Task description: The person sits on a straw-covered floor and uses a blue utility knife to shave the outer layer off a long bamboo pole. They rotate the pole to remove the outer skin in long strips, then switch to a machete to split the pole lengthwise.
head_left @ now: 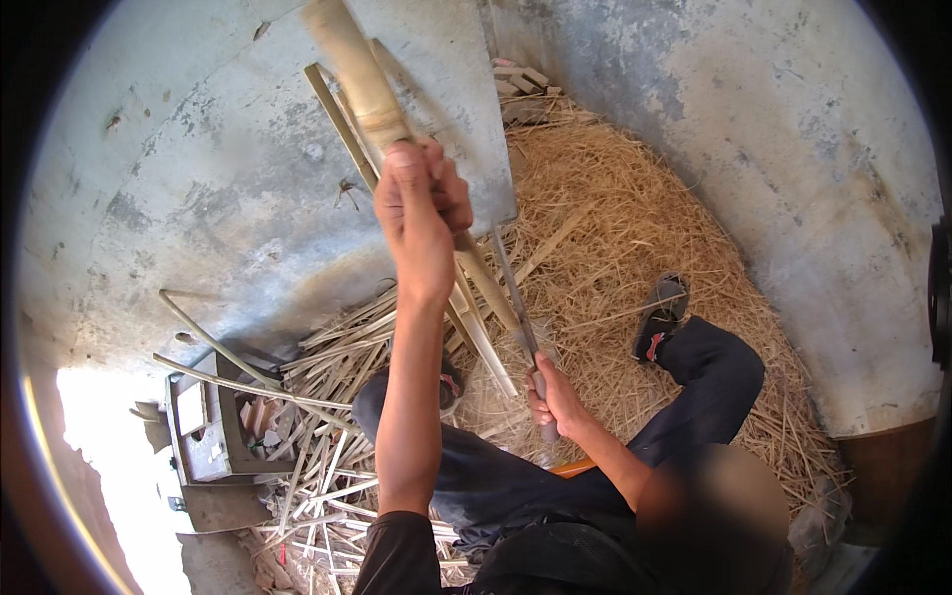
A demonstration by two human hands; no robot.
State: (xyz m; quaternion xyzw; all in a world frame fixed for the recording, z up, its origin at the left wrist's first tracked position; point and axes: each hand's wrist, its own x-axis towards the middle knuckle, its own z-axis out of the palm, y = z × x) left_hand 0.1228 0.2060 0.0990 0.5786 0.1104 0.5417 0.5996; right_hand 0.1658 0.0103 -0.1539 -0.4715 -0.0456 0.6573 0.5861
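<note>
A pale bamboo pole (362, 79) slants from the top of the view down toward the middle. My left hand (421, 188) is closed around it, with the arm stretched out ahead of me. The pole's lower end comes close beside the dark blade of a long knife (512, 283); whether they touch, I cannot tell. My right hand (557, 399) is wrapped round the knife's handle, the blade pointing up and away from me. Narrow bamboo strips (483, 347) run behind my left hand and the pole, ending below it near the knife.
Bamboo shavings (615, 208) cover the floor in a thick heap. Many split strips (347, 357) lie at left, near a wooden box (213, 436) holding broken pieces. Stained grey walls (208, 149) rise at left and right. My shoe (661, 312) rests on the shavings.
</note>
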